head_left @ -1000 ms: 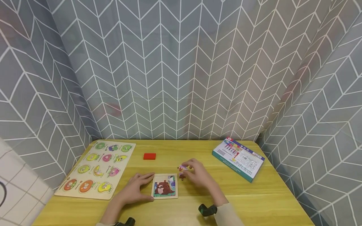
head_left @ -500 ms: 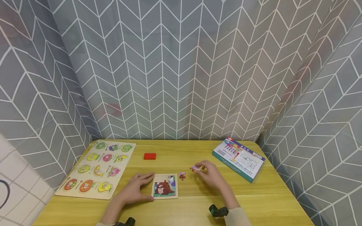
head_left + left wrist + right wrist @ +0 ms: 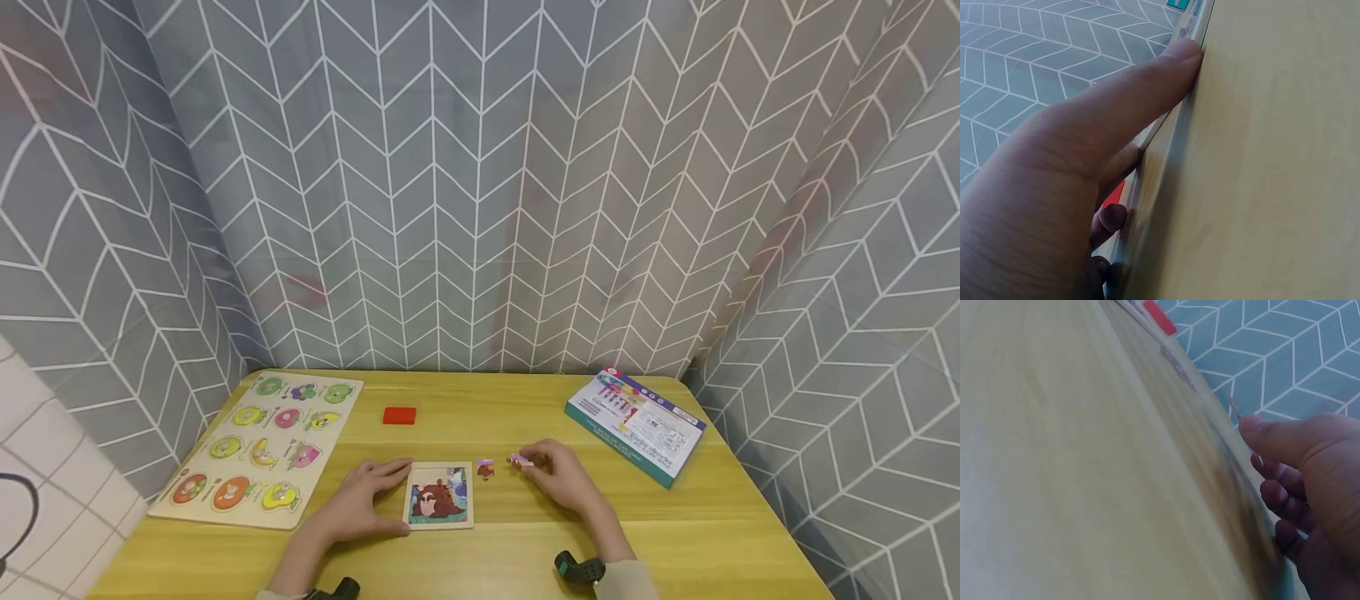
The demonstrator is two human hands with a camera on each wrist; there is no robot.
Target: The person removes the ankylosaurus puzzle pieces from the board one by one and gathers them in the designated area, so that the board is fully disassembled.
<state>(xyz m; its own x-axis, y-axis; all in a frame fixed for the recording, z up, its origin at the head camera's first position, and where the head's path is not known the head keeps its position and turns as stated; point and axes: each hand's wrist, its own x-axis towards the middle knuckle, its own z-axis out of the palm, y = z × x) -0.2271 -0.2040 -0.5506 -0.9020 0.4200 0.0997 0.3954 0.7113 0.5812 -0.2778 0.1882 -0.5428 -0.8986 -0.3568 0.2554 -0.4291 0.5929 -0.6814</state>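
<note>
A small square wooden jigsaw puzzle tray [image 3: 442,526] shows a brown animal picture, with bare wood at its upper left. My left hand [image 3: 365,502] holds the tray's left side, index finger at the far corner and thumb at the near one. In the left wrist view, the thumb [image 3: 1160,72] touches the tray's edge. My right hand [image 3: 564,481] pinches a purple and brown puzzle piece [image 3: 519,460], seen nearly edge-on in the right wrist view. Between tray and hand, another puzzle piece [image 3: 486,470] lies on the table.
A wooden fruit puzzle board [image 3: 322,433] lies on the left of the table [image 3: 480,567]. A red block [image 3: 399,415] sits behind the tray. At the back right is a flat printed box [image 3: 637,425]. A patterned curtain [image 3: 480,208] hangs behind the table.
The right hand has moved right with the pinched piece, away from the piece on the table, then slightly nearer the front, tilting the piece. The left hand stays at the tray.
</note>
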